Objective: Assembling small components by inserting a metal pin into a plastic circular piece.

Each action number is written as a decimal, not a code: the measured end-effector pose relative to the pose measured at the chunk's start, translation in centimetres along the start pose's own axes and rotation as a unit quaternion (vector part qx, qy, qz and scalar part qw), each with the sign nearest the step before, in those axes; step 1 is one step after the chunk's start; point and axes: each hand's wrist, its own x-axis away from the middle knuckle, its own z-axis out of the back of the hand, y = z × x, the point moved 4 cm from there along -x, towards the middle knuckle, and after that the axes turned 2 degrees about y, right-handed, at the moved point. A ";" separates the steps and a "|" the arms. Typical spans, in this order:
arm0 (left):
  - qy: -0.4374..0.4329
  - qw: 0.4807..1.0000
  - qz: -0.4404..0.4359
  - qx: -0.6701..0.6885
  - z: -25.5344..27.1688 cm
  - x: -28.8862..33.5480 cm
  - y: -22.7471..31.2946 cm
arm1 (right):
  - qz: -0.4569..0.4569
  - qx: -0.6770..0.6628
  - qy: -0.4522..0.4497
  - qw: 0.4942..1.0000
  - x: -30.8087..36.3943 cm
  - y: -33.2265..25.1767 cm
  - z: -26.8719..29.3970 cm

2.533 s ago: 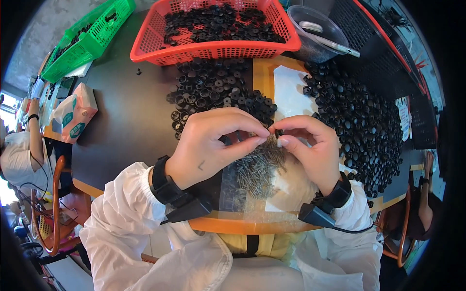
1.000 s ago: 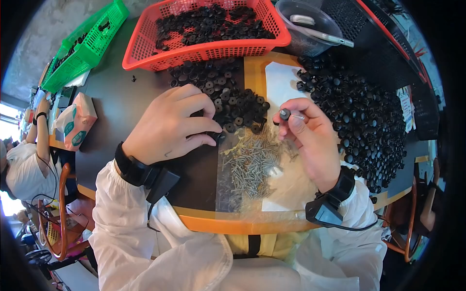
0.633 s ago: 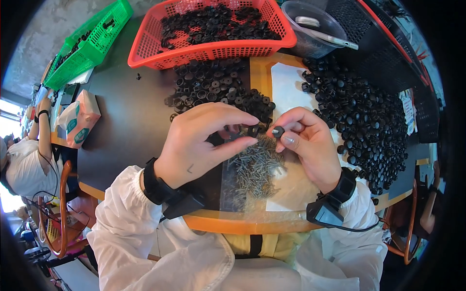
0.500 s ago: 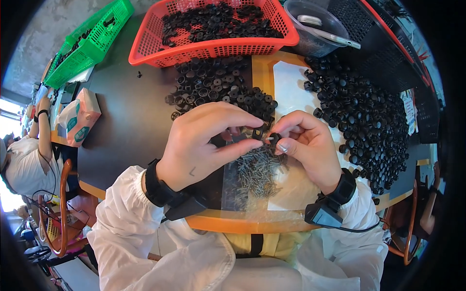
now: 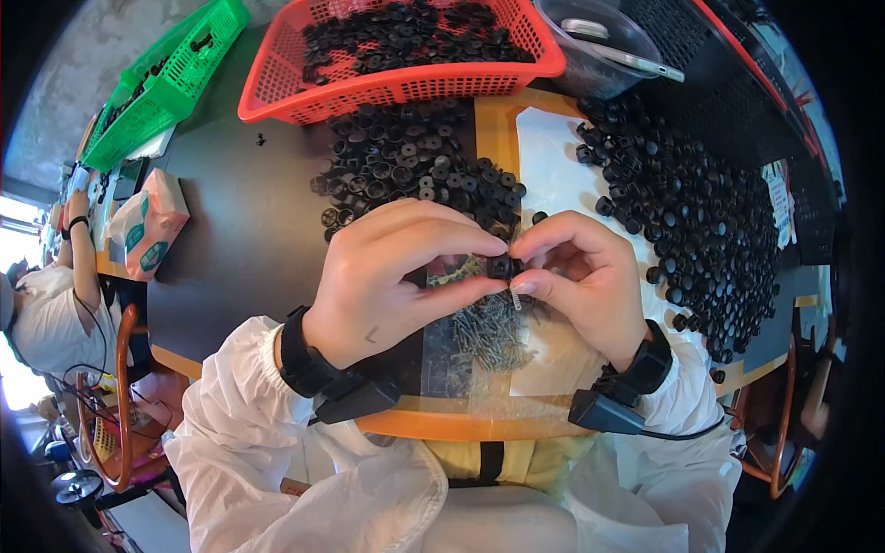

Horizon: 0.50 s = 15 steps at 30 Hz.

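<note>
My left hand [image 5: 387, 276] pinches a small black plastic part [image 5: 501, 268] between thumb and fingertips. From the other side my right hand [image 5: 590, 276] closes on the same part, so both sets of fingertips meet around it. A thin silvery coiled piece, apparently a spring [image 5: 516, 300], sticks out below my right thumb. Fingers hide most of the black part. Just beneath the hands lies a heap of similar silvery coiled pieces [image 5: 489, 339] on clear plastic. Beyond them is a pile of black round parts with holes [image 5: 396, 152].
A red basket [image 5: 406, 90] of black parts stands at the back, beside a clear tub [image 5: 590, 78] bearing a phone. Black caps [image 5: 682, 221] cover the right side by a white sheet [image 5: 548, 166]. At left are a tissue pack [image 5: 161, 221], a green basket [image 5: 175, 97] and another person [image 5: 69, 313].
My hands have come together: the piece in my right fingers, earlier apart with a metal pin showing, now meets the black part in my left.
</note>
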 end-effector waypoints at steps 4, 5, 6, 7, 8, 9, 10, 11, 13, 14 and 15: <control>0.004 1.000 -0.004 0.004 0.0 0.1 -0.1 | 0.034 0.037 0.013 0.999 0.1 -0.4 -0.1; 0.001 1.000 -0.004 0.005 -0.1 0.1 -0.1 | 0.034 0.036 0.015 0.999 0.0 -0.5 -0.1; 0.002 1.000 -0.006 0.005 -0.1 0.0 0.0 | 0.044 0.052 0.016 0.998 0.0 -0.6 -0.1; 0.001 1.000 -0.008 0.007 -0.2 0.0 -0.1 | 0.053 0.069 0.018 0.996 0.0 -0.7 0.0; -0.002 1.000 -0.009 0.009 -0.3 -0.1 -0.1 | 0.052 0.068 0.022 0.996 0.0 -0.7 0.0; -0.003 1.000 -0.007 0.004 -0.3 -0.2 -0.2 | 0.055 0.073 0.023 0.996 -0.1 -0.7 0.1; -0.004 1.000 -0.003 -0.002 -0.3 -0.2 -0.1 | 0.057 0.075 0.022 0.995 -0.1 -0.7 0.1; -0.008 1.000 -0.004 -0.001 -0.2 -0.1 -0.1 | 0.056 0.073 0.026 0.995 -0.1 -0.7 0.1; -0.010 1.000 0.003 -0.021 -0.1 -0.1 0.0 | 0.071 0.075 0.022 0.994 -0.1 -0.8 0.0; -0.012 1.000 0.002 -0.021 -0.1 -0.1 0.1 | 0.072 0.074 0.025 0.994 0.0 -0.8 0.1; -0.009 1.000 0.000 -0.022 -0.1 -0.1 0.3 | 0.078 0.079 0.026 0.994 0.1 -0.9 0.1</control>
